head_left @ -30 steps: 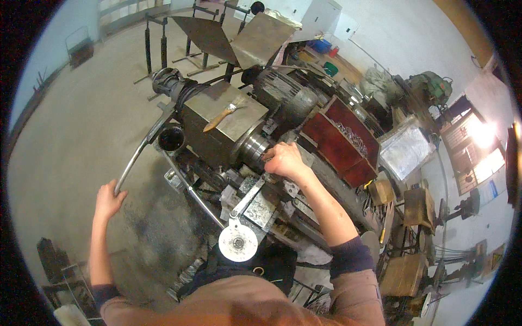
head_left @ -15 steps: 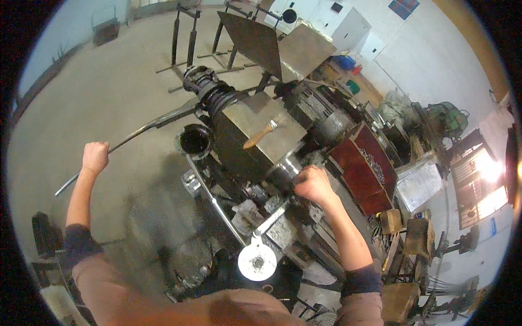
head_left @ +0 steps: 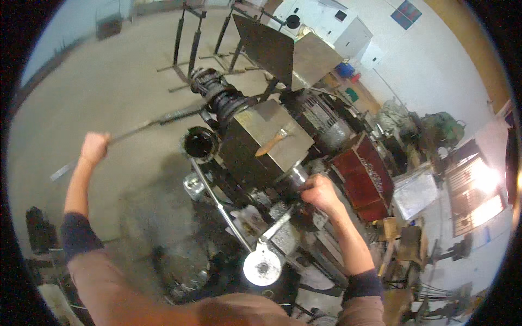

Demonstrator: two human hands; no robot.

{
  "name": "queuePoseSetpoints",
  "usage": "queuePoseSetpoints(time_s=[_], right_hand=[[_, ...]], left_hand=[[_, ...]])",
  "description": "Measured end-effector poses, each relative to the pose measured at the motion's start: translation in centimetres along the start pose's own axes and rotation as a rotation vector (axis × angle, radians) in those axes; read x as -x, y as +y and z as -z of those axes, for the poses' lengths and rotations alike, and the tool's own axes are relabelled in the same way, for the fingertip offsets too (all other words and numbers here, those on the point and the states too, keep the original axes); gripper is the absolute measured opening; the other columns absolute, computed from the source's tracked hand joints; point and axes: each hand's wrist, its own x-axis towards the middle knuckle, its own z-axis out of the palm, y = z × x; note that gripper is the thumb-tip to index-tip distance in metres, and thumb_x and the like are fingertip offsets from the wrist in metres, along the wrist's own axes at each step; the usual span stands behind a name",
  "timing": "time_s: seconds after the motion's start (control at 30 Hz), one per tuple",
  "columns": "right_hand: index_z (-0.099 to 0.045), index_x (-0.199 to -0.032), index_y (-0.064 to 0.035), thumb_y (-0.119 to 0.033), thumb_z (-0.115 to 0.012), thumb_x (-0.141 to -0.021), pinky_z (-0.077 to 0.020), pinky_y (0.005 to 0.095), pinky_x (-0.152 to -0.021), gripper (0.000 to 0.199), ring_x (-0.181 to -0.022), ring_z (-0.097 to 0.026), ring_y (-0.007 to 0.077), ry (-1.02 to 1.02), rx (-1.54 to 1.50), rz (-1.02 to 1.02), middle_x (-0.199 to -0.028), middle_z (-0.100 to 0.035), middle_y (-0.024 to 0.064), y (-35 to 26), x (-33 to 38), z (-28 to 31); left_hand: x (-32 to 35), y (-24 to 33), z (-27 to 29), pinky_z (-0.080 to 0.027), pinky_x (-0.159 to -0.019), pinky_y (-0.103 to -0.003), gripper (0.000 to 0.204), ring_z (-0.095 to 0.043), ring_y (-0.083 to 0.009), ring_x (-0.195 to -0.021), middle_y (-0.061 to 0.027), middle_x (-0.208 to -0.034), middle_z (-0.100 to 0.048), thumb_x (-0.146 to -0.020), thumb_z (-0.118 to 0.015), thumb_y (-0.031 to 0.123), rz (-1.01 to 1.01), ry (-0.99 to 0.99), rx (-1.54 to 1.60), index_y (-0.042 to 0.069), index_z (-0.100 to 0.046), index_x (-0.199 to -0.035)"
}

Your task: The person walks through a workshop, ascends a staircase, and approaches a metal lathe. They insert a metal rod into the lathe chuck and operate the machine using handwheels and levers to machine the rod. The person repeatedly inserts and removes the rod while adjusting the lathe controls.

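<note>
My left hand (head_left: pixel 95 148) is closed round a long metal lever (head_left: pixel 132 133), which slants from low on the left up to the machine. The lever is smeared by motion. My right hand (head_left: pixel 319 192) has its fingers curled just by a shiny metal cylinder (head_left: pixel 297 175) at the near end of the machine's headstock (head_left: pixel 249 142); what the fingers hold is hidden. On top of the headstock lies a paintbrush (head_left: pixel 271 144) with a wooden handle. Nearer to me, a round pale disc (head_left: pixel 262 267) sits at the end of a metal rod (head_left: pixel 222 205).
A dark open-mouthed round vessel (head_left: pixel 199 143) is left of the headstock. To the right stands a dark red tray (head_left: pixel 363 176) holding small metal pieces. A dark sheet-metal panel (head_left: pixel 265 49) rises behind, with metal stands (head_left: pixel 187 46) on the floor beyond.
My left hand and the lever have swung slightly upward relative to the machine. The view has shifted a little, so the machine appears farther right and lower. My right hand stays by the cylinder.
</note>
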Motion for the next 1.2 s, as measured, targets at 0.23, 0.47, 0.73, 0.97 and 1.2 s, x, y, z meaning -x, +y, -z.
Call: queuePoseSetpoints(time_s=[0.23, 0.47, 0.73, 0.97, 1.2], right_hand=[[-0.063, -0.067, -0.0063, -0.022, -0.055, -0.048, -0.0434, 0.0360, -0.066, 0.025, -0.074, -0.053, 0.0294, 0.095, 0.026, -0.006, -0.070, -0.058, 0.0127, -0.8, -0.2, 0.0], [-0.063, -0.077, -0.0071, -0.019, -0.057, -0.049, -0.0400, 0.0377, -0.078, 0.030, -0.093, -0.049, 0.0278, 0.333, 0.074, 0.038, -0.092, -0.058, 0.0106, -1.8, 3.3, 1.2], [-0.061, -0.081, -0.0059, -0.013, -0.060, -0.048, -0.0393, 0.0376, -0.081, 0.034, -0.095, -0.049, 0.0285, 0.477, 0.013, -0.203, -0.094, -0.057, 0.0104, -0.7, 19.5, 2.9], [-0.064, -0.082, -0.0038, -0.006, -0.054, -0.050, -0.0435, 0.0332, -0.072, 0.033, -0.076, -0.056, 0.0289, 0.506, -0.159, -0.897, -0.079, -0.059, 0.0175, 3.5, 35.4, 0.0], [-0.062, -0.076, 0.0044, -0.009, -0.051, -0.055, -0.0441, 0.0259, -0.060, 0.027, -0.061, -0.057, 0.0149, 0.573, -0.317, -1.332, -0.064, -0.061, 0.0115, 4.9, 45.0, -0.6]], left_hand=[[-2.5, -1.6, -1.0, -0.044, -0.059, -0.038, 0.001, -0.056, -0.0280, -0.062, -0.0134, -0.064, -0.056, -0.063, -0.053, 0.004, 0.144, 0.100, -0.097, 0.004, -0.054, -0.065], [-5.4, 11.4, 2.0, -0.045, -0.068, -0.037, 0.023, -0.056, -0.0282, -0.078, -0.0115, -0.082, -0.058, -0.069, -0.049, 0.001, 0.057, 0.746, 0.395, 0.006, -0.057, -0.090], [-3.1, 28.8, -13.2, -0.045, -0.074, -0.039, 0.042, -0.056, -0.0330, -0.084, -0.0182, -0.087, -0.059, -0.060, -0.060, 0.020, 0.261, -0.389, 0.785, 0.008, -0.057, -0.100], [-4.0, 27.8, -12.5, -0.043, -0.066, -0.038, 0.022, -0.057, -0.0273, -0.075, -0.0106, -0.077, -0.060, -0.077, -0.045, 0.018, -0.360, -0.385, 0.423, 0.017, -0.061, -0.093], [-4.1, 26.9, -13.4, -0.044, -0.067, -0.036, 0.013, -0.054, -0.0305, -0.073, -0.0138, -0.074, -0.057, -0.076, -0.048, 0.013, -0.292, -0.321, 0.597, 0.003, -0.054, -0.072]])
